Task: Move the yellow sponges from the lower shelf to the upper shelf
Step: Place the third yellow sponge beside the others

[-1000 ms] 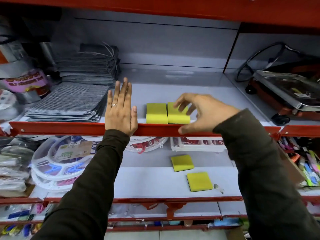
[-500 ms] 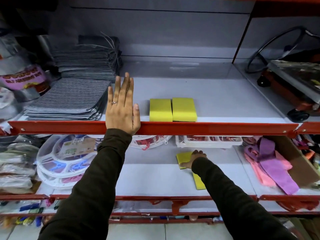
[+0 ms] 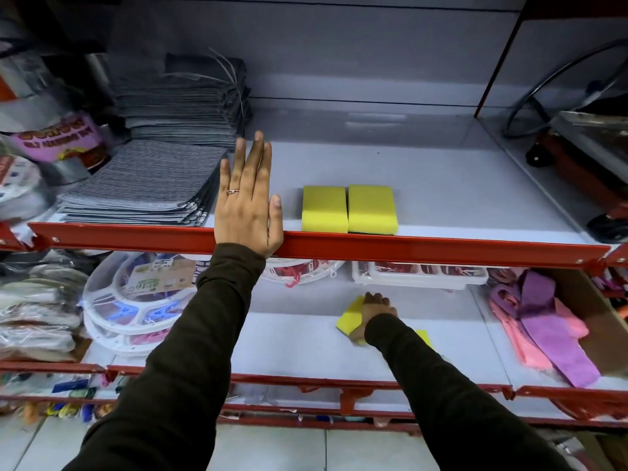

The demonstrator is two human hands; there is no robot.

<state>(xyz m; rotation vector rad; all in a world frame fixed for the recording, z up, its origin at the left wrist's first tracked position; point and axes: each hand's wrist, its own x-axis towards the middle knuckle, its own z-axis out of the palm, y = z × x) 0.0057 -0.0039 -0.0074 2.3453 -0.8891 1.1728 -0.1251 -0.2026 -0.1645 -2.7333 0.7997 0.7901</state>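
Two yellow sponges (image 3: 348, 209) lie side by side on the upper shelf (image 3: 441, 248), just behind its red front rail. My left hand (image 3: 248, 202) rests flat and open on that shelf, left of them, fingers straight. On the lower shelf (image 3: 292, 348) my right hand (image 3: 375, 309) is closed around a third yellow sponge (image 3: 348, 319), which is tilted up off the surface. A fourth yellow sponge (image 3: 424, 336) lies beside it, mostly hidden under my right sleeve.
Stacks of grey striped cloths (image 3: 142, 185) fill the upper shelf's left part. A red trolley (image 3: 584, 154) stands at the right. Below are round white clip hangers (image 3: 125, 311), a clear plastic tray (image 3: 418, 275) and pink and purple cloths (image 3: 540, 328).
My right hand left the upper sponges, dropped to the lower shelf and closed on a sponge there, tilting it up. My left hand stayed flat on the upper shelf.
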